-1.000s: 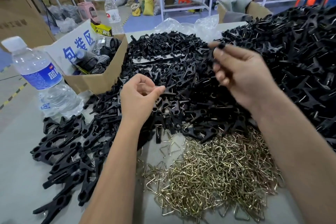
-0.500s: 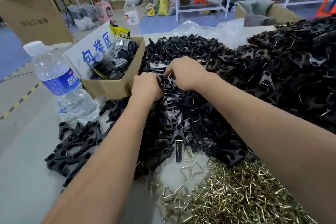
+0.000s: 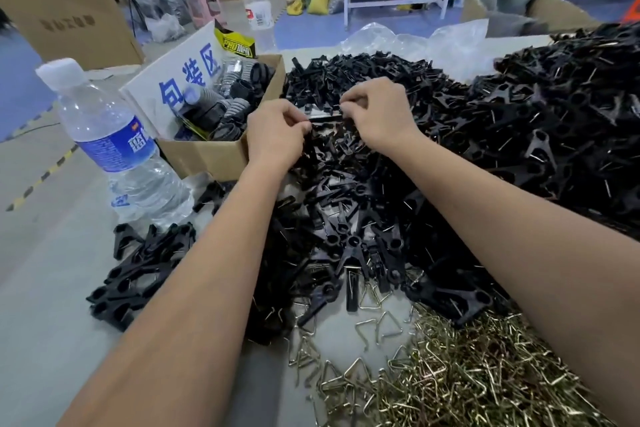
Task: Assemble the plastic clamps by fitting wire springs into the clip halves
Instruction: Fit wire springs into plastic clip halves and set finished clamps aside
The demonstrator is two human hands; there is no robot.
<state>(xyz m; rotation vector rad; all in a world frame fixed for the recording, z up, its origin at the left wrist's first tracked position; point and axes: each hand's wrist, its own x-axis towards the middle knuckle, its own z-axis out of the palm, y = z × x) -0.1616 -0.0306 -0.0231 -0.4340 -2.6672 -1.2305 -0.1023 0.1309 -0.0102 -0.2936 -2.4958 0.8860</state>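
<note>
Warehouse worktop (image 3: 52, 288) heaped with unassembled clip halves (image 3: 363, 218) and wire springs (image 3: 467, 374); left hand (image 3: 275, 135) and right hand (image 3: 377, 114) pinch small black parts, few clamps (image 3: 138, 274) finished.

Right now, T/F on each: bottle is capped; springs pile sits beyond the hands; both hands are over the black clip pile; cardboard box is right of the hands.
1. The water bottle has its cap on. True.
2. The wire springs lie beyond the hands. False: they lie nearer the camera, under the forearms.
3. The left hand and right hand are both over the black clip halves. True.
4. The cardboard box is right of the hands. False: it is to their left.
</note>
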